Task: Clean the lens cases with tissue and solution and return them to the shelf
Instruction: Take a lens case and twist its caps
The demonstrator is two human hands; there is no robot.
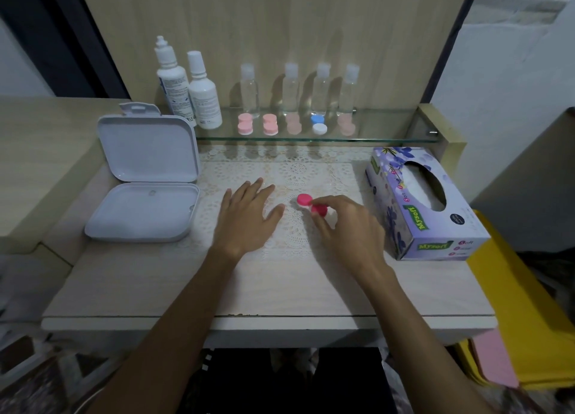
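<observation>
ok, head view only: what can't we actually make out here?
- Bright pink lens case: near cap hidden under the right hand; whether it is being unscrewed is unclear.
- Solution bottles: label print too small and blurred.
- Lens cases on the glass shelf: three look washed out through glare.
- Tissue box: tissue level hidden inside.

Both forearms are bare to the frame edge, without sleeves, rings or watch.

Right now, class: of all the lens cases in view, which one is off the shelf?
The bright pink lens case on the table, pinched by the right hand. The paler pink ones and the blue-and-white case sit on the glass shelf.
</observation>
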